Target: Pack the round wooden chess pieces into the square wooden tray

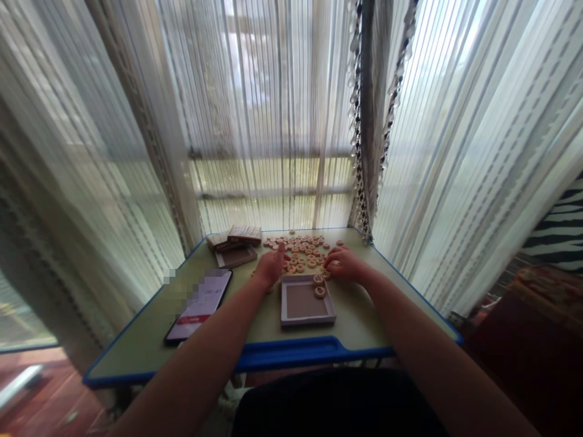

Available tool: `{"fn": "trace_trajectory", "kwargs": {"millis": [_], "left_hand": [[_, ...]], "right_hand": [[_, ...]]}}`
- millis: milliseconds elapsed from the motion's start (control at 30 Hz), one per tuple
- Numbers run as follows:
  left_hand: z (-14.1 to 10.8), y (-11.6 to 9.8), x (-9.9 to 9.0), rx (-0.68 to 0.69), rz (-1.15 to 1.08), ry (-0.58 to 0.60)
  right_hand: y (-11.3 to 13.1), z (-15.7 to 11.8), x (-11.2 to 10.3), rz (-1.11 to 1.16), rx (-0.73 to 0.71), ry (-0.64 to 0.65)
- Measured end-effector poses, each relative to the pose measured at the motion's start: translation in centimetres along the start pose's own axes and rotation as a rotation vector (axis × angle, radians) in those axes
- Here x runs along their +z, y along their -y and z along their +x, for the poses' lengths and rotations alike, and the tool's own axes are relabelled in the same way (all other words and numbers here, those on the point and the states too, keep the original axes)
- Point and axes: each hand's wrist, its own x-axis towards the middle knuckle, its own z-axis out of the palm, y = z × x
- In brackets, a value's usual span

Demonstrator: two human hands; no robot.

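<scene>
Several round wooden Chinese chess pieces lie loosely spread over the far middle of the table. In front of them is a shallow open box, with two pieces inside along its right side. My left hand is at the left edge of the spread, thumb raised and apart from the fingers, with no piece visible in it. On the other side, my right hand has its fingers bent down over a piece at the right edge, just beyond the box's far right corner; the fingertips are small and partly hidden.
A phone showing a timer lies at the left of the blue-edged table. Behind it are stacked small boxes and an open tray. Sheer curtains hang right behind the table's far edge.
</scene>
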Motion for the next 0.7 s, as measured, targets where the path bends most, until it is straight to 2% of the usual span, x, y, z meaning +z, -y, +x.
{"fn": "trace_trajectory", "kwargs": {"millis": [100, 167, 333, 400, 600, 700], "left_hand": [[0.0, 0.1, 0.1, 0.013, 0.013, -0.005], [0.0, 0.1, 0.1, 0.072, 0.041, 0.012], [-0.8, -0.9, -0.5, 0.425, 0.200, 0.067], [-1.3, -1.4, -0.7, 0.504, 0.248, 0.085], [-1.7, -1.4, -0.4, 0.517, 0.350, 0.194], [-1.5, -0.9, -0.2, 0.526, 0.374, 0.201]], "right_hand": [[0.0, -0.1, 0.1, -0.002, 0.016, -0.002], [0.1, 0.0, 0.3, 0.008, 0.036, 0.011], [0.0, 0.1, 0.3, 0.012, 0.062, 0.043], [-0.2, 0.1, 0.2, 0.005, 0.065, 0.037], [-0.6, 0.1, 0.0, -0.042, 0.066, 0.053], [-0.5, 0.2, 0.1, -0.052, 0.095, 0.038]]}}
